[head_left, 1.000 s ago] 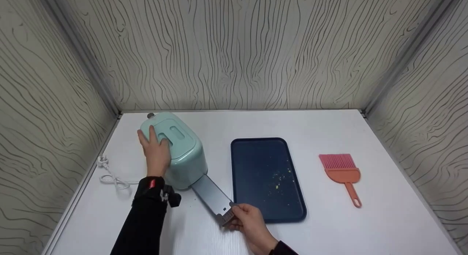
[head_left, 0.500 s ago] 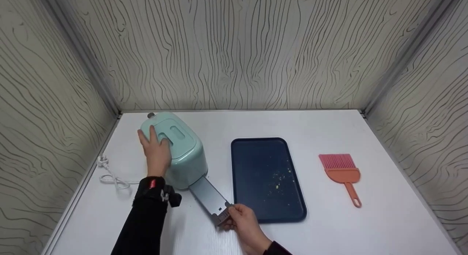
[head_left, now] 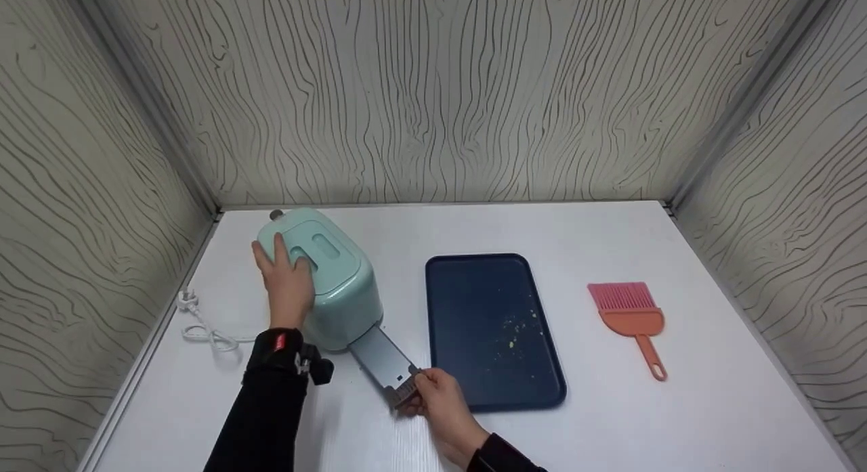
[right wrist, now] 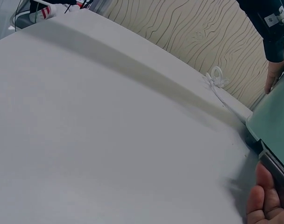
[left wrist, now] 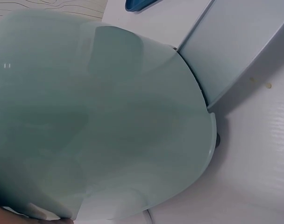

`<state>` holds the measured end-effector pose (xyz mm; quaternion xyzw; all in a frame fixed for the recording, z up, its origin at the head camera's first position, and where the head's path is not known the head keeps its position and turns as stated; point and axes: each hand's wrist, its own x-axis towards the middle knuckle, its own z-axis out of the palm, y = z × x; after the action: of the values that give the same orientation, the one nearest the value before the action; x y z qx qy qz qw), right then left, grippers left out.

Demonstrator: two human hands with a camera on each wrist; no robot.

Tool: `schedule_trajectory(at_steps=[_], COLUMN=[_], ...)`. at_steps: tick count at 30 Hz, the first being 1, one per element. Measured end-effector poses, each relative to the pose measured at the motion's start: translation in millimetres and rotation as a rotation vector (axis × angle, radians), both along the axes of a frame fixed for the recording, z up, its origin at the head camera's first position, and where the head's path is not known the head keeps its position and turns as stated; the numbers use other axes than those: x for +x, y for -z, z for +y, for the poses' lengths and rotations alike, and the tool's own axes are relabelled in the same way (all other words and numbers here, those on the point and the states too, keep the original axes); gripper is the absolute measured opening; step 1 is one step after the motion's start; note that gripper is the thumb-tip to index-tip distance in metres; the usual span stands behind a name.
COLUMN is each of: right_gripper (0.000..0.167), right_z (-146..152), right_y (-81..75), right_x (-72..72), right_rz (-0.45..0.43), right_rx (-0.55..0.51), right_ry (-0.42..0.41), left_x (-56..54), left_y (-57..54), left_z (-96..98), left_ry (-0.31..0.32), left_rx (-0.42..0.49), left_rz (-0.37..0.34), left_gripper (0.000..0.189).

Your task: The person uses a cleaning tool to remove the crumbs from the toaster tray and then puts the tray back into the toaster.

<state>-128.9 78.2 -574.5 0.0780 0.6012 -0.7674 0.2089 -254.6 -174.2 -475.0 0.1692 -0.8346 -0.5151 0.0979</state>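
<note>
A mint-green toaster (head_left: 332,282) stands at the left of the table, its top slots facing up. My left hand (head_left: 291,286) rests spread on its top, fingers mostly straight and the thumb at one slot. In the left wrist view, the toaster's glossy end wall (left wrist: 132,116) fills most of the picture. A flat metal crumb tray (head_left: 381,358) juts from the toaster's base toward my right hand (head_left: 443,404). My right thumb and fingers pinch the tray's dark end grip (head_left: 405,392); the curled fingertips show under it in the right wrist view.
A navy baking tray (head_left: 467,323) holding yellowish crumbs (head_left: 513,340) lies right of the toaster. Farther right is an orange brush (head_left: 630,322) with pink bristles. A white cord with plug (head_left: 210,335) lies left. Patterned walls (head_left: 433,99) enclose the table's back and sides.
My right hand has moved a little up and left with the crumb tray, and less of the tray shows outside the toaster. My left hand stays on the toaster.
</note>
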Motion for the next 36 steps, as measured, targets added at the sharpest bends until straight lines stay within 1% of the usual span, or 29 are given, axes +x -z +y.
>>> schedule_trajectory(at_steps=[3,9,16,22,26,31,36], right_gripper=[0.021,0.021,0.022,0.024,0.023,0.025,0.027], right_z=[-4,-8,-12,-15,-19,-25,-29], right_y=[1.5,3.4,-0.3,-2.1,-2.8,-1.7,-0.6], right_x=[-2.6,-5.3,-5.9,-10.7,-14.3,-18.2,-19.7], right_rz=[0.001,0.001,0.013,0.005,-0.008,0.007,-0.003], right_rx=[-0.001,0.026,0.01,0.05,0.068,0.074,0.07], right_ry=[0.013,0.005,0.004,-0.007,-0.006,0.009,0.01], left_x=[-0.7,0.1,0.1,-1.0,-1.7,-1.2,0.0], left_y=[0.7,-0.3,-0.3,-1.0,-1.8,-1.5,-0.9], left_z=[-0.2,-0.9,-1.9,-1.8,-1.4,0.9,1.2], left_ry=[0.003,0.005,0.005,0.005,-0.001,-0.001,-0.005], left_rx=[-0.008,-0.018,-0.015,0.004,0.002,-0.006,-0.012], left_rz=[-0.002,-0.011,-0.02,-0.034,-0.029,-0.01,-0.018], left_gripper=[0.067,0.067,0.067,0.067,0.067,0.067,0.067])
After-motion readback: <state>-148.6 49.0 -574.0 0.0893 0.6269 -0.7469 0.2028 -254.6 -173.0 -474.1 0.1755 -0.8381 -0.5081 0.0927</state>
